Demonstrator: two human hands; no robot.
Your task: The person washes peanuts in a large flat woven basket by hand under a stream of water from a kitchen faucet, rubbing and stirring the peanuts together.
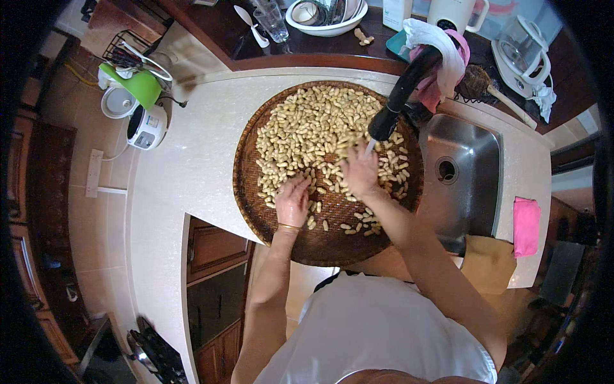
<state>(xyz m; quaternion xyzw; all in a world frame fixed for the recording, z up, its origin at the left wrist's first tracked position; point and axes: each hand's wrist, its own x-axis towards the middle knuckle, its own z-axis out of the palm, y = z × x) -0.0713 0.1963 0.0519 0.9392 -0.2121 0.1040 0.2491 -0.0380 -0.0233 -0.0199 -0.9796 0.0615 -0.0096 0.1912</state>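
Observation:
A round woven bamboo tray (307, 252) bears a thick spread of peanuts in their shells (316, 115), densest at its far side. My left hand (292, 199), with a gold-coloured bangle at the wrist, touches peanuts near the middle left. Its fingers are bent downward, and whether they grip any is hidden. Over the peanuts on the right, my right hand (360, 170) is blurred, with its fingers apart. A black faucet (383, 122) reaches over the tray, and a pale streak below its tip meets the right hand. Loose peanuts lie scattered toward the near side.
A steel sink (472, 192) adjoins the tray's right side. Around it are a brown cloth (489, 261) and a folded pink cloth (526, 225). The back ledge holds a white dish bowl (331, 30) and a glass kettle (520, 50). A rice cooker (147, 127) stands left.

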